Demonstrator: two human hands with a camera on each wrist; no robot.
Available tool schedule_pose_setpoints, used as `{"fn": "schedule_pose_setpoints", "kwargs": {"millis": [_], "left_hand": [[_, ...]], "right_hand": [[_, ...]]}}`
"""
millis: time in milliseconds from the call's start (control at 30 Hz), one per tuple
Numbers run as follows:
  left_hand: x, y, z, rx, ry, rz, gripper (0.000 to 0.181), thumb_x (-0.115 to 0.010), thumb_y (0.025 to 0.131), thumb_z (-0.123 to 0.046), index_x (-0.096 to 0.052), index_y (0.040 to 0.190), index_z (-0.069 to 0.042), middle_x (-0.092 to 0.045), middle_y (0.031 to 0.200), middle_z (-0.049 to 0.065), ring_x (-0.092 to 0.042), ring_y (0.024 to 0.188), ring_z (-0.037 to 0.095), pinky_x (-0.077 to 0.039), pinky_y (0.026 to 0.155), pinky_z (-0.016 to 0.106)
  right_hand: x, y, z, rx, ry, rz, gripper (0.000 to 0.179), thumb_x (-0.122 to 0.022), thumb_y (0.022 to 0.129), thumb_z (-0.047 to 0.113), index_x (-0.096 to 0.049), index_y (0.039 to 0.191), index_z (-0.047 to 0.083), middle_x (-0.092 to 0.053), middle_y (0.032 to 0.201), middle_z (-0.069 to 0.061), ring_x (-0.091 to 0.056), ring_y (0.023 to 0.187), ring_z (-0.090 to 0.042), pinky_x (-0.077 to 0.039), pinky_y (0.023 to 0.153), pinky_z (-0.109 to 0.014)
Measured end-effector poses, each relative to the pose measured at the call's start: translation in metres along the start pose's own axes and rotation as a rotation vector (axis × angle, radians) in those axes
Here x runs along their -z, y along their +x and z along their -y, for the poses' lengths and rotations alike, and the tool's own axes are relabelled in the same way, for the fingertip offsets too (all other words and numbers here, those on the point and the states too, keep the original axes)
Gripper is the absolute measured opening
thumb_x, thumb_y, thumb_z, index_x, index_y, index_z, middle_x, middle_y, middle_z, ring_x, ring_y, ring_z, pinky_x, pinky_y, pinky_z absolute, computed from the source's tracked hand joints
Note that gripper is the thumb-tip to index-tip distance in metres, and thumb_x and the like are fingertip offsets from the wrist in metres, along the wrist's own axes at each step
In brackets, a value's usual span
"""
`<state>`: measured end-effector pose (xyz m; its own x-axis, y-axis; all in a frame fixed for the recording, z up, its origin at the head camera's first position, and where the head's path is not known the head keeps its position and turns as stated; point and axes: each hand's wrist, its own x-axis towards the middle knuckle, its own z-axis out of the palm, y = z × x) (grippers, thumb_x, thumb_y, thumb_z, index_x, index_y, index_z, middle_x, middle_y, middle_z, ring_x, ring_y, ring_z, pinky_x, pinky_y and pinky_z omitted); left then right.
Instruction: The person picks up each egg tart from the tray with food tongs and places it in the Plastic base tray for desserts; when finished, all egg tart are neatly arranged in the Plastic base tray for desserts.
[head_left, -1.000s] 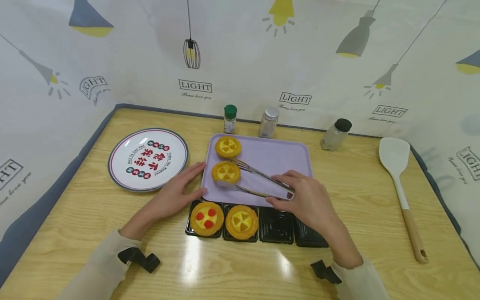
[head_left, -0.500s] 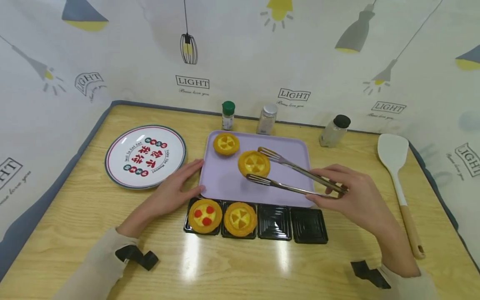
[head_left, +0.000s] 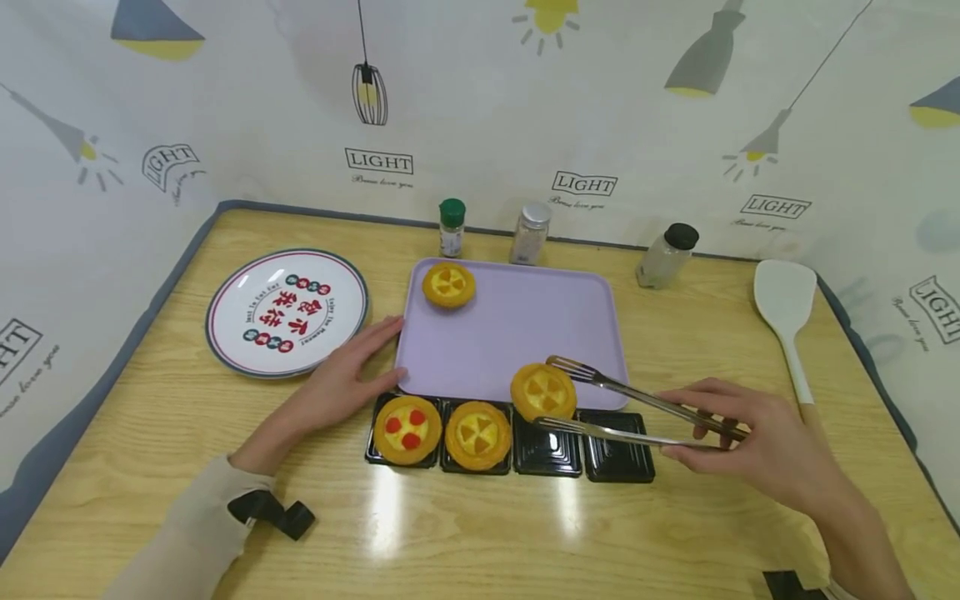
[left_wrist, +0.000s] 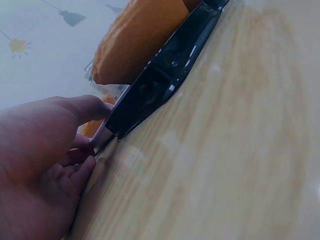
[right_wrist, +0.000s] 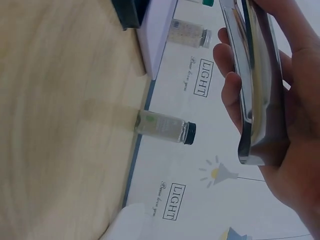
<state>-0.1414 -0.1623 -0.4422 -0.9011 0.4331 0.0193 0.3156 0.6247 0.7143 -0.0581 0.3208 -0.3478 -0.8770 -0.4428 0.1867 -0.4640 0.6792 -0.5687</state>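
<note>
My right hand [head_left: 765,442] grips metal tongs [head_left: 622,437] near their hinge end, seen close up in the right wrist view. Between the tong tips, an egg tart [head_left: 543,393] with yellow wedges is held above the near edge of the lilac tray [head_left: 555,321] and the third black square holder [head_left: 547,454]. My left hand [head_left: 337,387] touches the tray's left edge with spread thumb and fingers. One similar tart [head_left: 448,285] lies in the tray's far left corner. Two tarts fill the left holders: a red-dotted one [head_left: 407,429] and a wedge-patterned one [head_left: 478,435].
A patterned white plate [head_left: 288,312] lies left of the tray. Behind it stand a green-capped jar [head_left: 452,229], a silver-capped jar [head_left: 531,235] and a black-capped jar [head_left: 667,257]. A white spatula [head_left: 787,304] lies at the right. The rightmost holder [head_left: 618,450] contains nothing.
The tongs have closed in on the nearer tart and carried it off the tray's left side, rightward and towards me. My right hand moved with them; my left hand stayed at the tray.
</note>
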Motion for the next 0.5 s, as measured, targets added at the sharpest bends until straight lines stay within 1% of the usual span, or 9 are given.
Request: {"fn": "schedule_pose_setpoints", "kwargs": {"millis": [133, 233, 367, 500], "left_hand": [[0.0, 0.0, 0.0, 0.001, 0.001, -0.001, 0.072, -0.061, 0.095, -0.046, -0.03, 0.155, -0.022, -0.021, 0.161, 0.005, -0.017, 0.146, 0.029, -0.018, 0.115, 0.056], [0.0, 0.0, -0.001, 0.002, 0.001, -0.003, 0.072, -0.061, 0.095, -0.046, -0.03, 0.155, -0.022, -0.021, 0.161, 0.005, -0.017, 0.146, 0.029, -0.017, 0.115, 0.056], [0.001, 0.0, -0.001, 0.008, -0.001, 0.0, 0.072, -0.06, 0.095, -0.047, -0.029, 0.156, -0.023, -0.021, 0.161, 0.004, -0.017, 0.146, 0.029, -0.018, 0.115, 0.056], [0.0, -0.001, -0.001, 0.011, -0.003, 0.003, 0.072, -0.06, 0.095, -0.047, -0.029, 0.156, -0.024, -0.02, 0.161, 0.003, -0.016, 0.146, 0.029, -0.017, 0.115, 0.056]], "right_hand": [[-0.003, -0.011, -0.004, -0.032, 0.028, 0.031, 0.056, -0.089, 0.069, 0.009, -0.07, 0.121, 0.021, -0.063, 0.107, 0.007, -0.057, 0.069, -0.007, -0.047, 0.047, -0.02], [-0.004, -0.016, -0.005, -0.051, 0.047, 0.051, 0.055, -0.088, 0.071, 0.012, -0.069, 0.122, 0.02, -0.063, 0.107, 0.006, -0.058, 0.07, -0.008, -0.048, 0.048, -0.021], [-0.004, -0.02, -0.004, -0.056, 0.055, 0.072, 0.053, -0.087, 0.074, 0.017, -0.069, 0.123, 0.023, -0.063, 0.107, 0.007, -0.058, 0.071, -0.008, -0.049, 0.049, -0.021], [-0.004, -0.021, -0.004, -0.084, 0.061, 0.087, 0.05, -0.087, 0.075, 0.021, -0.069, 0.121, 0.027, -0.064, 0.107, 0.008, -0.059, 0.07, -0.009, -0.05, 0.049, -0.022]]}}
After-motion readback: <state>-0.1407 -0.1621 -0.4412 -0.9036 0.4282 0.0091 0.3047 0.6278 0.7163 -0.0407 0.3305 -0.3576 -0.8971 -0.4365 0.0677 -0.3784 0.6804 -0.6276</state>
